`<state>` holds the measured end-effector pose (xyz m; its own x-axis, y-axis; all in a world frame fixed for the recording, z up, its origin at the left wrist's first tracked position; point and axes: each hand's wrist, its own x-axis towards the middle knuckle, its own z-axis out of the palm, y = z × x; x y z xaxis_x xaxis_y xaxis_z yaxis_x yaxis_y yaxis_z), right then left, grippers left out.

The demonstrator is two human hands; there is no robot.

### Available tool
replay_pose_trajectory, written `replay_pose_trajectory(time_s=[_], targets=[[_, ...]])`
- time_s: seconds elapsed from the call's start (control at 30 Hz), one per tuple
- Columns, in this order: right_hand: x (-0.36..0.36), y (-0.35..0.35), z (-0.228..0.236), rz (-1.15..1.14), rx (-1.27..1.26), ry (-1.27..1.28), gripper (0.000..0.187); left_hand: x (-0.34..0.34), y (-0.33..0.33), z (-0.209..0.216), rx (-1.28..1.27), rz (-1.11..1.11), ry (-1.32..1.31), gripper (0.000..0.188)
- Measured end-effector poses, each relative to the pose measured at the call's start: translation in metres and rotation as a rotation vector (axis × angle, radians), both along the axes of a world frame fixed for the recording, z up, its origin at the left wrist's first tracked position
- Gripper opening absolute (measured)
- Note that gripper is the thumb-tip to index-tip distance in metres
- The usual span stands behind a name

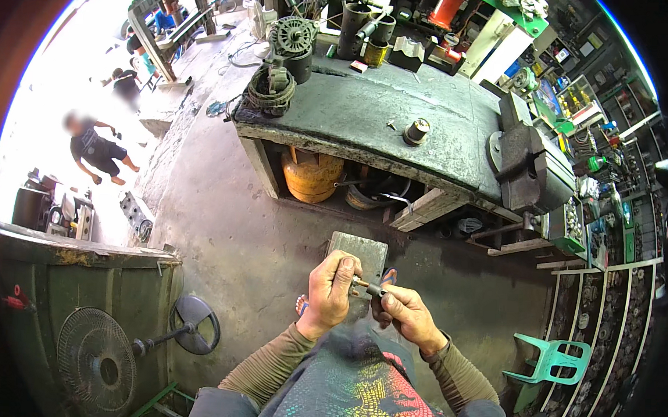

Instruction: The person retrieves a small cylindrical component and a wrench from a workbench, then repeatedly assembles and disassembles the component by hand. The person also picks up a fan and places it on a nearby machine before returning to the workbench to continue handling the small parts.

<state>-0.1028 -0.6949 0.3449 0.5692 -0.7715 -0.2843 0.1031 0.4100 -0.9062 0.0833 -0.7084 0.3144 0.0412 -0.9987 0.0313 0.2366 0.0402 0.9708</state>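
My left hand [333, 288] is closed with the thumb on top, gripping a small metal part with a copper-coloured stud [359, 282] that points right. Most of that part is hidden in the fist. My right hand [410, 315] pinches a short dark metal cylinder [376, 290] between thumb and fingers. Its near end meets the stud, or lies right beside it; I cannot tell whether they are joined. Both hands are held in front of my body, above a grey rectangular slab [362, 248].
Ahead stands a heavy workbench [352, 110] with a vise [531, 160], a small round metal part [417, 131] and an alternator [293, 38]. Below it is an orange gas tank [313, 177]. A fan [97, 362] stands left, a green plastic stool [553, 361] right. A person [97, 145] walks at far left.
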Motion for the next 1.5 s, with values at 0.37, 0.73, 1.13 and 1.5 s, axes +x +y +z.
replay_pose_trajectory(time_s=[0.37, 0.73, 1.13, 1.5], targets=[[-0.101, -0.16, -0.031, 0.376, -0.346, 0.219, 0.042, -0.091, -0.104, 0.001, 0.275, -0.089, -0.355, 0.03], [-0.147, -0.181, -0.092, 0.074, 0.573, -0.486, 0.048, -0.156, -0.156, -0.041, 0.001, 0.136, -0.473, 0.029], [-0.096, -0.241, -0.23, -0.113, 0.385, -0.381, 0.04, -0.086, -0.252, -0.199, -0.008, -0.06, -0.281, 0.03], [-0.096, -0.298, -0.299, 0.542, -1.023, 0.592, 0.034, -0.051, -0.272, -0.307, 0.796, -0.891, -0.075, 0.043]])
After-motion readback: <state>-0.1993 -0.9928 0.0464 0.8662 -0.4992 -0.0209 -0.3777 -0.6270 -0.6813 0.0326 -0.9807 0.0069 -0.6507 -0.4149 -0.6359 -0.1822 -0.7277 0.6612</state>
